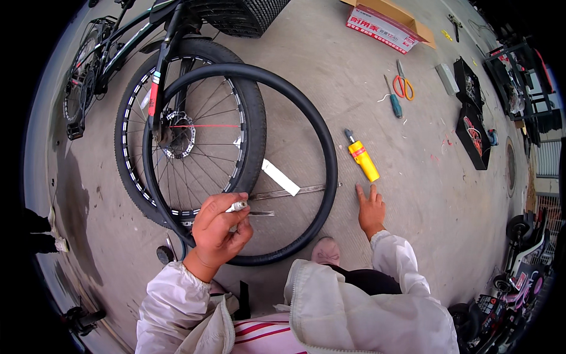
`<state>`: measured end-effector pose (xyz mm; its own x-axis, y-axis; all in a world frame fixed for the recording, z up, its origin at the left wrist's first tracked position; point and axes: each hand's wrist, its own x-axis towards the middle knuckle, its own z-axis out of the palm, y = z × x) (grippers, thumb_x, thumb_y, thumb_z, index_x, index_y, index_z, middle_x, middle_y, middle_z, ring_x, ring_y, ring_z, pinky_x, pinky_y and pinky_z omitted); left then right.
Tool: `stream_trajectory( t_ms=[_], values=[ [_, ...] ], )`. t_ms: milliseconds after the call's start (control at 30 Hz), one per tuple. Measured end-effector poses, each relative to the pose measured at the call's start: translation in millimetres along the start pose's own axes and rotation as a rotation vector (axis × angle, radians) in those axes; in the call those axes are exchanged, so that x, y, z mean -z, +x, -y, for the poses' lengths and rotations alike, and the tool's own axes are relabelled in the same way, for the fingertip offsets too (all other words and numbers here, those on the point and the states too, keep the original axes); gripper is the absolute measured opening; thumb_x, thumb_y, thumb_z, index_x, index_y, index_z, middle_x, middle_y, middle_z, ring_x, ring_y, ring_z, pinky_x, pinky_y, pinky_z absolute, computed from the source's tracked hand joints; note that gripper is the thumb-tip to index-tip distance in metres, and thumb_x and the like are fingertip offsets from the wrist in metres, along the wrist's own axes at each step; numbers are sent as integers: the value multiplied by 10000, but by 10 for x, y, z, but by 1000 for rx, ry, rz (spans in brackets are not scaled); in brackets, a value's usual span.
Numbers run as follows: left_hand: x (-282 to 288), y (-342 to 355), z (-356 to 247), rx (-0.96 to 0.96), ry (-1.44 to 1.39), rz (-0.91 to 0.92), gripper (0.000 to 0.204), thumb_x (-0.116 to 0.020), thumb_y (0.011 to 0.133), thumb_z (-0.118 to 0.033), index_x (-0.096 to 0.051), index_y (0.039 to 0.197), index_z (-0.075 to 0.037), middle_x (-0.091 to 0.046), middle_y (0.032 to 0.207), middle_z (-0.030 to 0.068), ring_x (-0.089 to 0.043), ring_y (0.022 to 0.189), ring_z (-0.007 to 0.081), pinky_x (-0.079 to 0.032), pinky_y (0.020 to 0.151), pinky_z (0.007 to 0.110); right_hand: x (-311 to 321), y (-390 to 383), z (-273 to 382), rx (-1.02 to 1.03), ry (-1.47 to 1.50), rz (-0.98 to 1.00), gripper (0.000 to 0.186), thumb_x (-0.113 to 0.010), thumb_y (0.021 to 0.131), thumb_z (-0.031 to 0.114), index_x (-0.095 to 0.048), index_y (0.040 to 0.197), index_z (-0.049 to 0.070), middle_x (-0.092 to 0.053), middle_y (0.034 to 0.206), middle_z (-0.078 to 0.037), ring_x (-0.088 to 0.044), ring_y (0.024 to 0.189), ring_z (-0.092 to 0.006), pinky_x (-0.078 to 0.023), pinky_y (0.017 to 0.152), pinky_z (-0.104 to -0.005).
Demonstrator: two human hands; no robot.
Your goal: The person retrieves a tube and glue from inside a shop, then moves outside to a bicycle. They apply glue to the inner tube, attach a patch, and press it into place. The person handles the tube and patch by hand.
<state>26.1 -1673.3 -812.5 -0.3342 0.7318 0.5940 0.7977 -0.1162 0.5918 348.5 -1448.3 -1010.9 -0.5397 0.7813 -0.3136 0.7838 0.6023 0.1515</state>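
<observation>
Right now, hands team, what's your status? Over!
Left hand holding small white item. Right hand open, near yellow tool. Black inner tube overlapping bike wheel. White strip inside its loop.

the left hand (221, 230) is held ahead and to the left of the pale jacket (348, 312), its fingers curled in tightly toward the thumb, the wrist bent and bare. the right hand (371, 210) reaches out ahead of the jacket, back upward, index and middle fingers extended and slightly parted, the sleeved right forearm (394, 256) stretched forward.
</observation>
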Motion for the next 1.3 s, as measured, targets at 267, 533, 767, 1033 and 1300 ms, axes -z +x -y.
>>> stream_trajectory(
  t_ms=[267, 533, 767, 1033, 1300],
  values=[
    [-34, -48, -61, -41, -74, 96, 251, -679, 641, 69, -637, 878, -5, -657, 1025, 153, -666, 823, 298, -531, 709, 359, 1092, 231, 644, 61, 920, -441, 149, -646, 879, 56, -672, 1022, 25, -615, 729, -69, -561, 575, -204, -478, 583, -328],
    [-108, -38, -116, -29, -118, 156, 253, -716, 677, 10, -633, 915, -16, -630, 1087, 140, -647, 900, 305, -545, 759, 366, 2564, -190, 1381, 996, 1062, -561, 469, -837, 693, 103, -720, 1146, 89, -547, 794, -12, -499, 669, -178, -406, 598, -300],
    [-189, -84, -138, 2, -121, 164, 254, -718, 656, 10, -631, 894, -7, -617, 1065, 152, -638, 879, 316, -541, 746, 370, 2447, -196, 1379, 1028, 1018, -641, 458, -814, 661, 40, -720, 1108, 64, -561, 791, -14, -512, 669, -180, -418, 602, -306],
    [-236, -75, -110, -14, -72, 157, 246, -727, 652, 0, -635, 880, -7, -619, 1049, 150, -638, 867, 310, -543, 737, 374, 2516, -212, 1385, 1009, 978, -653, 291, -788, 676, 12, -685, 947, 41, -579, 821, -36, -546, 696, -207, -443, 612, -322],
    [-233, -109, -77, -30, -49, 171, 240, -736, 654, -22, -629, 869, -17, -618, 1036, 135, -639, 863, 304, -545, 729, 381, 2580, -233, 1408, 883, 1078, -301, 196, -730, 720, 29, -606, 866, 72, -577, 837, -64, -582, 745, -264, -485, 663, -361]
  ],
)
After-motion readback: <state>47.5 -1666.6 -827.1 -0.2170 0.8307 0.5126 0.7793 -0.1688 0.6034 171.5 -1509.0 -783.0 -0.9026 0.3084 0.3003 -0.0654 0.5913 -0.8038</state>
